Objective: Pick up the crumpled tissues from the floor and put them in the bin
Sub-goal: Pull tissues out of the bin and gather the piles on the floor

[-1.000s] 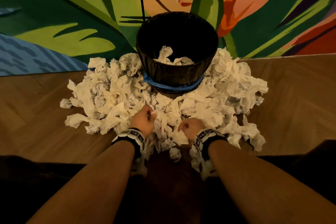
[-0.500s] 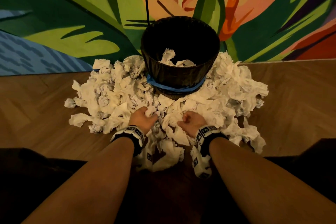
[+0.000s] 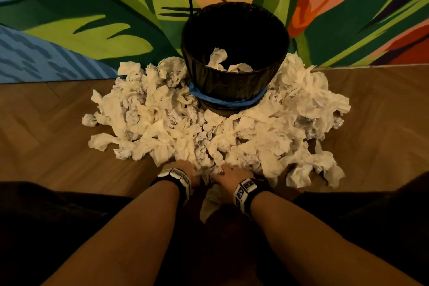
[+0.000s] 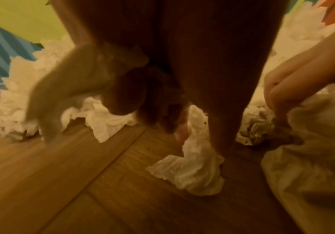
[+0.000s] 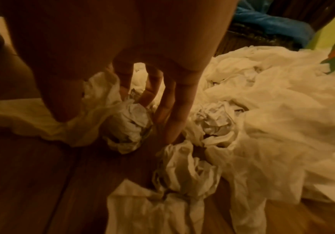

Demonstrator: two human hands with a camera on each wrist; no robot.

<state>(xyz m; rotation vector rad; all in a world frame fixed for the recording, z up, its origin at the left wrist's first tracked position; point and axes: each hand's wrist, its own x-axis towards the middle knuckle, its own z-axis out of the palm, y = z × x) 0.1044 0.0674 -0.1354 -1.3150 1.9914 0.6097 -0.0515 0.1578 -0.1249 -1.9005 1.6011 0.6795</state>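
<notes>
The right hand (image 5: 122, 47) reaches down with its fingers (image 5: 172, 114) spread and nearly straight, their tips among the crumpled tissues (image 3: 267, 127) on the floor (image 3: 46, 146); one tight ball (image 5: 128, 126) lies between thumb and fingers, touched but not visibly gripped. The left hand (image 4: 152, 79) hangs just beside it with fingers (image 4: 120, 98) curled downward over a loose tissue (image 4: 192, 171); the blur in the left wrist view hides whether they pinch anything, so I cannot tell. Both hands sit at the near edge of the heap. Beyond the fingertips the tissues pile up and wrap round the front and both sides of the bin (image 3: 234, 86), a dark woven basket with a blue band (image 3: 222, 101) low on its wall. A few tissues (image 3: 220, 60) already lie inside it. Each wrist carries a strap (image 3: 243, 190) with black-and-white square markers; no words are readable on them. Behind the bin stands a wall (image 3: 92, 18) painted with large leaves and flowers.
</notes>
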